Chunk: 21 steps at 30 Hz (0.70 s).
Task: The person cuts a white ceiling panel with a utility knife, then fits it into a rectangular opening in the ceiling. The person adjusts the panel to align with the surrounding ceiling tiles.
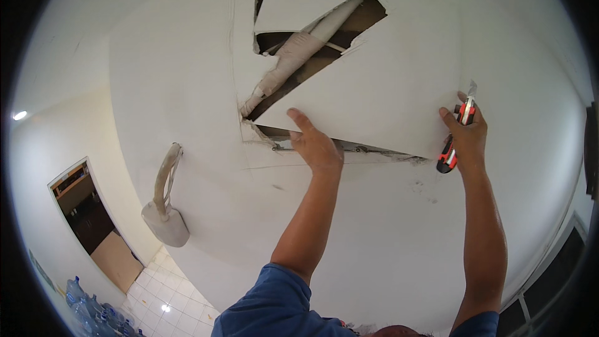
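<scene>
A loose piece of white ceiling board (374, 93) hangs partly cut out of the white ceiling, its lower edge sagging away. My left hand (317, 148) grips that edge, thumb on the face and the other fingers hidden in the gap behind it. In my right hand (467, 134) is a red and black utility knife (465, 113), blade out and pointing up, beside the board's right edge. A long jagged opening (362, 19) runs diagonally through the board. Behind it shows a pipe wrapped in pale material (299, 50).
Left of the opening, a wrapped pipe end with a pale box-like piece (165, 223) hangs from the ceiling. A doorway (93, 218) stands at the far left, above a tiled floor (165, 293). Several blue water bottles (93, 309) stand at lower left. A dark-paned window (552, 274) is at right.
</scene>
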{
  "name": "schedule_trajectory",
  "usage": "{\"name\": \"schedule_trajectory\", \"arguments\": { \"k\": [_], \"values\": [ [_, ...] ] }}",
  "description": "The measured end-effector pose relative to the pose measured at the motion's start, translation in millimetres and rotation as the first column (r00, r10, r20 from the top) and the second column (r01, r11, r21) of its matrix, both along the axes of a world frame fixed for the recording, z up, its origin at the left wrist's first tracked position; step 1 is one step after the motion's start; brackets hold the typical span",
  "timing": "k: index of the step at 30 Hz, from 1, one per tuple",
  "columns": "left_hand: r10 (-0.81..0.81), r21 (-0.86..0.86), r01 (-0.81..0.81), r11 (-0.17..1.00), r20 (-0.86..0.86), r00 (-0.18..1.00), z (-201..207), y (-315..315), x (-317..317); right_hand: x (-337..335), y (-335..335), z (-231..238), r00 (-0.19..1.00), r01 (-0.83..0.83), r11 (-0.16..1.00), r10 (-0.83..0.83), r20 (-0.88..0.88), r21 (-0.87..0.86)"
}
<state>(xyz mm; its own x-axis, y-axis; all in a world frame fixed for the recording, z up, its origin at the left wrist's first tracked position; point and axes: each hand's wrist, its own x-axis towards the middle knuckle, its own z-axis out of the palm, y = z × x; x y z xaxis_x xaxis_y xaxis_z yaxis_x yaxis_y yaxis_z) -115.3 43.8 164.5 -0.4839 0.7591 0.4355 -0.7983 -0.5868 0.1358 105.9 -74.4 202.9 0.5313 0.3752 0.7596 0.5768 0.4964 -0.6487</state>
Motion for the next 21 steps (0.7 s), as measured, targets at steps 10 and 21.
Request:
{"name": "schedule_trajectory", "arguments": {
  "k": [10,21],
  "values": [
    [-0.389,-0.037,0.387,0.921,-0.037,0.921,16.4,-7.1,15.7,29.0,20.4,64.9,0.931,0.217,0.972,-0.233,0.28,0.087],
    [-0.417,0.091,0.41,0.907,0.069,0.907,24.9,0.0,20.3,21.7,34.6,74.5,0.85,0.386,0.92,-0.381,0.365,0.062]
  ]
}}
